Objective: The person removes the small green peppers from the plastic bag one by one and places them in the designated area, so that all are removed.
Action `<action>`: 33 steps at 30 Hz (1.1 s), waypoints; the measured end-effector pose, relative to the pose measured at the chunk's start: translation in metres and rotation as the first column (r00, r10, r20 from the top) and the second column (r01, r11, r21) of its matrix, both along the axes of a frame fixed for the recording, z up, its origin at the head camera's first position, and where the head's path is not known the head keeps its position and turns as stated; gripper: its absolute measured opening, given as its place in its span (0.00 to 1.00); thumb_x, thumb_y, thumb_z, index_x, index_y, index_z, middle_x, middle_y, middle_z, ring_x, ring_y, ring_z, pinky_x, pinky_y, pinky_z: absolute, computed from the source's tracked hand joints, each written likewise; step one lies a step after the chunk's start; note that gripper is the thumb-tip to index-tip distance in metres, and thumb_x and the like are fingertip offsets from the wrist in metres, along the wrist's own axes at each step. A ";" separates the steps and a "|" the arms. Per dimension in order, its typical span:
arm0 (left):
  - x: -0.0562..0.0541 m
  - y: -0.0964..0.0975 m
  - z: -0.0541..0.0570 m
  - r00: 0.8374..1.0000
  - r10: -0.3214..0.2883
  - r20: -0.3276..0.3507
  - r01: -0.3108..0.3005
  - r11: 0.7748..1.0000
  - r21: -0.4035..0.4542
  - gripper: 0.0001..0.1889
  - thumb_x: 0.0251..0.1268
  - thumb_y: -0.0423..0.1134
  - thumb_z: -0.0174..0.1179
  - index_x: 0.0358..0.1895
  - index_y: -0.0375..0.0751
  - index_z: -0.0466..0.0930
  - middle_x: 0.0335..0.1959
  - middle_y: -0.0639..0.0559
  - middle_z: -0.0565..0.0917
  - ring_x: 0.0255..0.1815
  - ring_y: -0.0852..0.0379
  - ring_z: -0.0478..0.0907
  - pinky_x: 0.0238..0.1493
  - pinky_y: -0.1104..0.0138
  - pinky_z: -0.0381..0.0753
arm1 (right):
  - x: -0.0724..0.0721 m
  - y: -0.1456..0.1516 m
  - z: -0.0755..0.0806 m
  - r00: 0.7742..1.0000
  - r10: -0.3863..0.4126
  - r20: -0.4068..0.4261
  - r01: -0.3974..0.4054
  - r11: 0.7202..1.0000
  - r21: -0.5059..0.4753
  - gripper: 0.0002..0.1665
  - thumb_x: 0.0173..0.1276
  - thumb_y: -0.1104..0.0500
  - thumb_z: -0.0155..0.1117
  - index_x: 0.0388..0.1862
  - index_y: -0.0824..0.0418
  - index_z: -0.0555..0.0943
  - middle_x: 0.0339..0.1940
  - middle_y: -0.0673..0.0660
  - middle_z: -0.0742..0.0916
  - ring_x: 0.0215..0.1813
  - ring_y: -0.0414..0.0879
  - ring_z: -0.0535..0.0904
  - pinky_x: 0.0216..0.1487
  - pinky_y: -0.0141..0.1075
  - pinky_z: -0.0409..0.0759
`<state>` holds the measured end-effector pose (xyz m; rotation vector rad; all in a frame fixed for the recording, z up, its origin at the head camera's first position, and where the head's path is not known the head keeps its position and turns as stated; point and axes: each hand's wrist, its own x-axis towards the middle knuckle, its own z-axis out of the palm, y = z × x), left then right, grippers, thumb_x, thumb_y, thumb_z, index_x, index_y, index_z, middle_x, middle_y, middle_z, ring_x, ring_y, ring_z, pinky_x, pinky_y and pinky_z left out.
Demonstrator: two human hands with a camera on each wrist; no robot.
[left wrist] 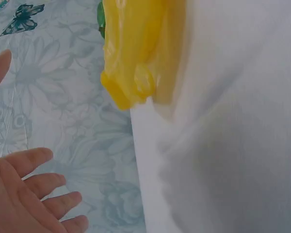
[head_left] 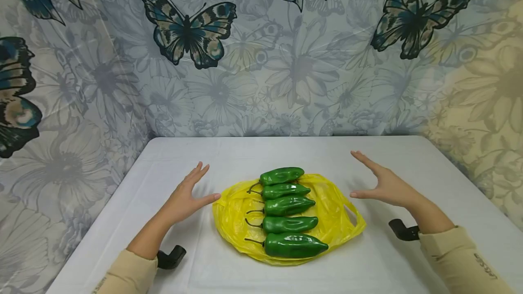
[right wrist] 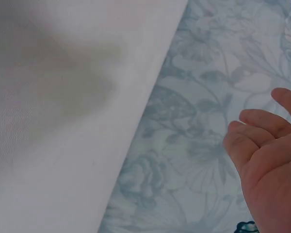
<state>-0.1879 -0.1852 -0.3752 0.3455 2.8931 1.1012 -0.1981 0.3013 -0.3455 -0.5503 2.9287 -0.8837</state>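
Several glossy green peppers [head_left: 291,205] with thin curved stems lie in a column, stems to the left, on a flattened yellow plastic bag [head_left: 335,228]. My left hand [head_left: 184,201] is held left of the bag with fingers spread and thumb toward it. The left wrist view shows that hand [left wrist: 19,194] apart from the bag [left wrist: 136,39], holding nothing. To the right of the bag, my right hand [head_left: 386,187] hovers with fingers extended and thumb apart, also without anything in it. In the right wrist view the right hand [right wrist: 274,165] appears alone, its fingers slightly bent.
A white table [head_left: 196,257] carries the bag and peppers. Behind it hangs a floral cloth backdrop [head_left: 253,99] printed with butterflies. Black wrist devices [head_left: 171,257] stick out from both beige sleeves [head_left: 128,273].
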 end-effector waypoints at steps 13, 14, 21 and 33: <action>-0.005 0.020 -0.010 0.978 0.089 0.191 -0.149 0.933 0.328 0.41 0.58 0.51 0.62 0.72 0.46 0.54 0.74 0.44 0.54 0.76 0.43 0.46 0.74 0.49 0.47 | 0.008 -0.024 -0.006 0.992 0.028 -0.125 -0.050 0.982 -0.181 0.51 0.53 0.54 0.72 0.73 0.53 0.57 0.71 0.63 0.66 0.73 0.53 0.59 0.67 0.45 0.61; -0.005 0.022 -0.012 0.975 0.093 0.202 -0.155 0.934 0.321 0.41 0.58 0.51 0.62 0.73 0.46 0.54 0.74 0.43 0.54 0.76 0.42 0.45 0.74 0.49 0.48 | 0.009 -0.027 -0.006 0.989 0.029 -0.148 -0.058 0.979 -0.196 0.48 0.53 0.55 0.72 0.72 0.54 0.61 0.70 0.64 0.68 0.72 0.45 0.61 0.68 0.39 0.63; -0.001 0.034 -0.025 0.970 0.105 0.220 -0.166 0.946 0.278 0.43 0.57 0.48 0.64 0.72 0.39 0.52 0.74 0.39 0.53 0.74 0.39 0.46 0.72 0.47 0.51 | 0.016 -0.051 -0.008 0.970 0.155 -0.188 -0.213 0.915 -0.343 0.37 0.54 0.62 0.70 0.65 0.61 0.70 0.66 0.55 0.75 0.63 0.18 0.62 0.60 0.12 0.61; 0.001 0.041 -0.036 0.959 0.131 0.252 -0.204 0.935 0.290 0.44 0.56 0.42 0.65 0.71 0.32 0.51 0.73 0.37 0.54 0.74 0.41 0.48 0.72 0.50 0.52 | 0.025 -0.075 -0.016 0.952 0.292 -0.094 -0.300 0.820 -0.487 0.33 0.56 0.68 0.67 0.62 0.71 0.70 0.64 0.51 0.76 0.63 0.25 0.68 0.60 0.18 0.67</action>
